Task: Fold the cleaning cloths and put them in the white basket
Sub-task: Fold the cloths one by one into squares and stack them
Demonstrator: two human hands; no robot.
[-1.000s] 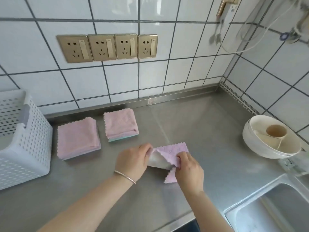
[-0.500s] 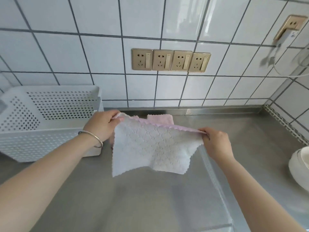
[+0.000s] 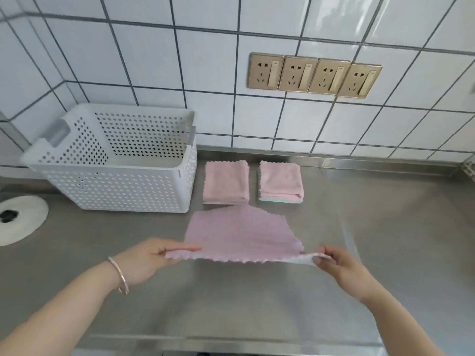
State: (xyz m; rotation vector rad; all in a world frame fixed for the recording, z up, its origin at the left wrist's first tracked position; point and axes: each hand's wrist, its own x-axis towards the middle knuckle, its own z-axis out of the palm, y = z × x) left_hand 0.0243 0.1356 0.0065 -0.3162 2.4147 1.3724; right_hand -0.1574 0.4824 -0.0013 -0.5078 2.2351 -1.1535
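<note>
A pink cloth (image 3: 239, 235) with a scalloped edge is stretched out over the steel counter (image 3: 257, 304), its far part lying toward the wall. My left hand (image 3: 151, 258) pinches its near left corner and my right hand (image 3: 339, 265) pinches its near right corner. Behind it lie two folded pink cloths side by side: the left one (image 3: 226, 182) and the right one (image 3: 280, 182), which sits on a green layer. The white perforated basket (image 3: 115, 186) stands at the back left, and I see nothing inside it.
A tiled wall with a row of gold sockets (image 3: 313, 75) rises behind the counter. A round white disc with a dark centre (image 3: 20, 217) lies at the far left. The counter's front edge (image 3: 231, 343) runs along the bottom.
The cloth went from bunched on the counter, to held up spread in the air white side facing me, to lowered flat pink side up. The view shifted left and down.
</note>
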